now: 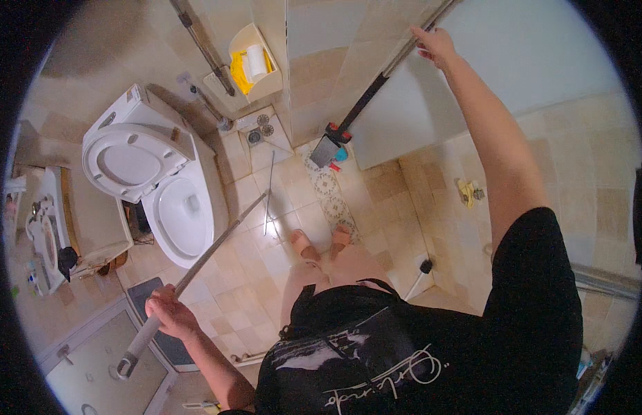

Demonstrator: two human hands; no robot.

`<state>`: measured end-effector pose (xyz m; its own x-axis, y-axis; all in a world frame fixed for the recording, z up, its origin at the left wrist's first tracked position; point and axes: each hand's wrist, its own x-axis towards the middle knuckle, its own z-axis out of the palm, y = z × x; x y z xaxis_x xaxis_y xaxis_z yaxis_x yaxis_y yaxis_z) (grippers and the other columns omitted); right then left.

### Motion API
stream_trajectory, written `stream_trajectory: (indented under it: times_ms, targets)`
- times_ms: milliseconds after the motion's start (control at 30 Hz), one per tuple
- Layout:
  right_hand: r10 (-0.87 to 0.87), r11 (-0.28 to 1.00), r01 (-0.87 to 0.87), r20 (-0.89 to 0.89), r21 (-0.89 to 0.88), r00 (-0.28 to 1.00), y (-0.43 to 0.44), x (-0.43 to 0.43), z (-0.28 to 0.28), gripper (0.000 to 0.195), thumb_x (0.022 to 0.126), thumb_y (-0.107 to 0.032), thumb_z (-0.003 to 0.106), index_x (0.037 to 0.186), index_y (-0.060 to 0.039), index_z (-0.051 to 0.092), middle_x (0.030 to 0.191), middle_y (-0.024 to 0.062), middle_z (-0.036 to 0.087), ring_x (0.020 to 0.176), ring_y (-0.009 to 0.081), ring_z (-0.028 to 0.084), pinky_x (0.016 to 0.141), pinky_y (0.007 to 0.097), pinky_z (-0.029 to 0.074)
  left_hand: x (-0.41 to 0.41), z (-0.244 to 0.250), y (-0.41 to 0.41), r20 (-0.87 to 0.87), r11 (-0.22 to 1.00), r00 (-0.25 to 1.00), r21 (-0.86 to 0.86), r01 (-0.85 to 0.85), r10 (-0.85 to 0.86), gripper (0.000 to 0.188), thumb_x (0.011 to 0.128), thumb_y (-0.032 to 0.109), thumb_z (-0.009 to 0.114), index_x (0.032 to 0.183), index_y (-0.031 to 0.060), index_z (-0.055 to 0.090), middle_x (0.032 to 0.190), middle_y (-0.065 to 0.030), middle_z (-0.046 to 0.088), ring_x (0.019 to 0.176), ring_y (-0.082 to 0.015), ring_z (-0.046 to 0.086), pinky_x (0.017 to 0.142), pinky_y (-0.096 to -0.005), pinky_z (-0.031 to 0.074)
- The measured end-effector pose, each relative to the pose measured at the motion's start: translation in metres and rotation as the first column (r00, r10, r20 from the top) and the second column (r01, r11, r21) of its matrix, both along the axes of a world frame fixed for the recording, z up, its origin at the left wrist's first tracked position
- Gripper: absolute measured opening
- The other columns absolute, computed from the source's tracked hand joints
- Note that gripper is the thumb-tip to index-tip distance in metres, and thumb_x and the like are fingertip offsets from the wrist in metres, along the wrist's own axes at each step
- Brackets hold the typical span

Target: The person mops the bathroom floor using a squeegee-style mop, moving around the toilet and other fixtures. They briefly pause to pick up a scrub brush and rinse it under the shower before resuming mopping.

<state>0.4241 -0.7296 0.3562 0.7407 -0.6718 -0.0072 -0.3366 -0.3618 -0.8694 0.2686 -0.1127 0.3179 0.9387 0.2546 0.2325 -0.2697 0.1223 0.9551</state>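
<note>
My left hand (pixel 171 314) grips the grey handle of a long-handled floor squeegee (pixel 225 233) at the lower left. The thin blade of the squeegee meets the tiled floor in front of my feet. At the upper right my right hand (pixel 434 45) is at the pole of a second long-handled tool (pixel 362 104), which leans by the glass panel. Its dark head with red parts stands on the patterned tile strip, beside a small turquoise and red object (pixel 340 154). Whether my right fingers close round that pole cannot be told.
A white toilet (pixel 183 220) with its lid and seat raised stands at the left. Near a floor drain (pixel 255 137), a toilet brush (pixel 209 106) and another pole (pixel 201 44) are by the wall. A cream wall bin (pixel 266 85) holds a white roll. A washbasin (pixel 50 238) lies far left.
</note>
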Motion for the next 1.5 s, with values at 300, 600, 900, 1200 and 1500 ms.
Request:
stream_trajectory:
  times_ms: [300,600,900,1200,1500]
  targets:
    - [-0.081,0.987,0.103,0.175,-0.121,0.981,0.0,0.021,-0.03,0.027,0.075,-0.02,0.047,0.091,0.001,0.044,0.08,0.0141,0.051,0.065,0.0242,0.049,0.056,0.0319,0.041,-0.031,-0.004,-0.014,0.027,0.99,0.999,0.131,-0.05,0.047,0.028,0.08,0.022,0.041,0.058,0.0102,0.029,0.053,-0.0004,0.03,0.054,-0.0116,0.032,0.062,-0.0308,0.035]
    - [0.179,0.939,-0.081,0.273,-0.335,0.945,0.054,-0.078,-0.018,0.021,0.076,-0.023,0.047,0.068,-0.0044,0.051,0.059,0.0019,0.05,0.054,0.0091,0.045,0.052,0.0219,0.037,-0.027,0.005,-0.047,-0.029,0.967,0.968,0.046,-0.249,0.251,0.03,0.08,0.018,0.039,0.056,0.0106,0.023,0.051,0.0009,0.026,0.05,-0.0103,0.027,0.061,-0.0297,0.035]
    - [0.15,0.973,-0.127,0.108,-0.193,0.983,0.012,-0.159,0.018,0.024,0.076,-0.026,0.047,0.07,-0.0034,0.049,0.065,0.0034,0.055,0.059,0.0129,0.05,0.058,0.0263,0.041,-0.023,0.007,-0.052,0.001,0.981,0.982,0.051,-0.189,0.189,0.031,0.079,0.018,0.041,0.054,0.0096,0.025,0.05,0.0006,0.026,0.05,-0.0104,0.028,0.059,-0.0297,0.036]
    - [-0.059,0.962,0.122,0.25,-0.244,0.966,-0.006,-0.274,0.02,0.02,0.08,-0.02,0.042,0.071,-0.003,0.047,0.065,0.0032,0.052,0.063,0.0124,0.048,0.061,0.025,0.038,-0.019,0.011,-0.06,0.046,0.982,0.989,0.123,-0.142,0.138,0.031,0.079,0.018,0.042,0.054,0.0089,0.026,0.05,0.0002,0.027,0.049,-0.0106,0.028,0.057,-0.0292,0.036]
    - [-0.216,0.927,0.265,0.198,-0.267,0.956,-0.097,-0.294,-0.04,0.021,0.082,-0.026,0.041,0.077,-0.0056,0.047,0.065,0.0,0.051,0.042,0.0023,0.035,0.036,0.0166,0.028,-0.01,0.013,-0.073,-0.044,0.954,0.953,0.054,-0.296,0.298,0.03,0.076,0.017,0.045,0.053,0.0089,0.028,0.05,0.0,0.029,0.049,-0.0106,0.029,0.06,-0.0301,0.038]
